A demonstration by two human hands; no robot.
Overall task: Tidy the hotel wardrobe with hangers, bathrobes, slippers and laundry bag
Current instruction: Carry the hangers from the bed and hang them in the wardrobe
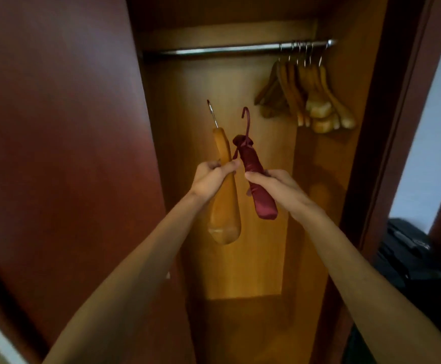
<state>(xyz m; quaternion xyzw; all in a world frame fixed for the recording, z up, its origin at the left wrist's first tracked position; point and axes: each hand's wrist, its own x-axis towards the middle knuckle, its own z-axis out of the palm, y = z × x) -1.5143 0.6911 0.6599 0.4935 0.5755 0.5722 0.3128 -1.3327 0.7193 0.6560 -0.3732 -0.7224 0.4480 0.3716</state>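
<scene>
Before the wardrobe, left hand [211, 177] clamps wooden hanger [224, 206]; right hand [274, 185] clamps satin hanger [258, 185].

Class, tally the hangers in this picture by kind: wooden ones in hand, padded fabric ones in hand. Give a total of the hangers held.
Wooden hanger, in the left hand: 1
Burgundy padded hanger, in the right hand: 1
Total held: 2

Looked from head height straight into the open wardrobe [240, 179], tilted slightly upward toward the rail [227, 49]. Stood close, with both forearms reaching in from the bottom edge. Caught the door [56, 127] at left, wide-angle, edges bowed.
</scene>
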